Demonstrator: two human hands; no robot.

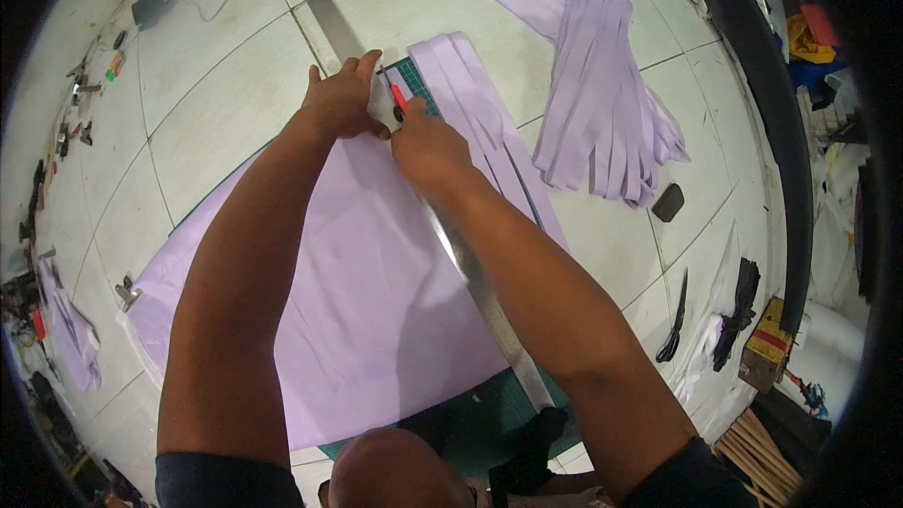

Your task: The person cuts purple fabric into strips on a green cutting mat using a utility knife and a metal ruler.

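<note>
1. Both hands meet at the far end of a long metal ruler [470,273] that runs diagonally across a sheet of lilac fabric [357,292].
2. Left hand [343,99] lies nearly flat, fingers spread, pressing down on the ruler and the fabric near the sheet's far edge; it grips nothing.
3. Right hand [428,146] is closed around a red-handled cutter [399,99], whose tip sits against the ruler's edge just beside the left fingers.
4. The fabric rests on a green cutting mat [470,414], which shows at the near edge and at the far corner; mat and fabric lie on a pale tiled floor [207,85].
5. Cut lilac strips [470,99] lie just right of the ruler, touching the mat.
6. A larger heap of strips [602,75] sits well apart to the right, with bare floor between.
7. Black scissors [675,320] and a small dark block [668,202] lie on the floor to the right.
8. No containers can be made out.
</note>
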